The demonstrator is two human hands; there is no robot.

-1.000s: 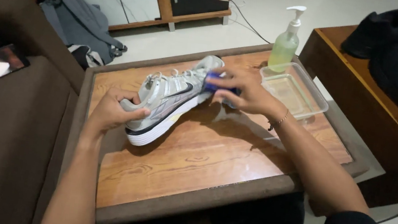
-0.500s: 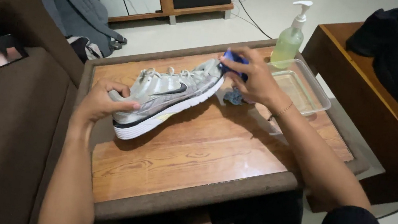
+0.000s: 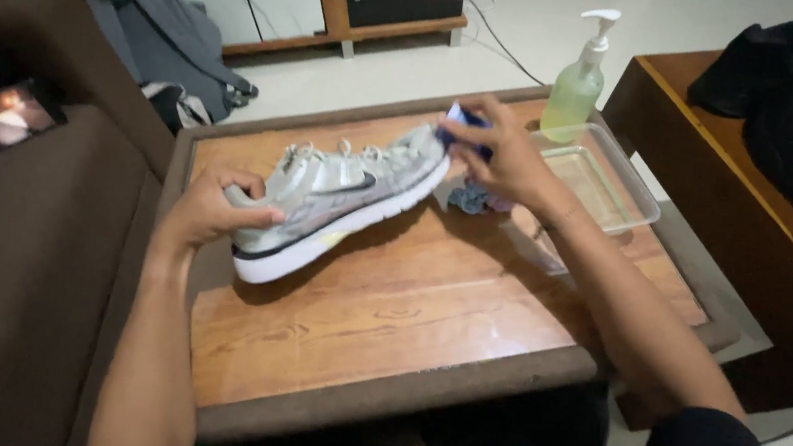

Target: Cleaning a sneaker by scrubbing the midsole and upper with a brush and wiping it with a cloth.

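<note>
A: Where is the grey running shoe (image 3: 339, 196) lying?

B: On its side at the middle of the wooden tray table (image 3: 384, 322), toe pointing toward two o'clock. The left hand (image 3: 207, 210) is wrapping around the heel at nine o'clock, fingers pressed onto it.

A: And the right hand (image 3: 506, 156)?

B: It is pinching a blue cloth (image 3: 464, 122) against the toe.

A: How would it handle?

B: Probably light, with a soft mesh upper; the firm heel and sole look the best holds.
</note>
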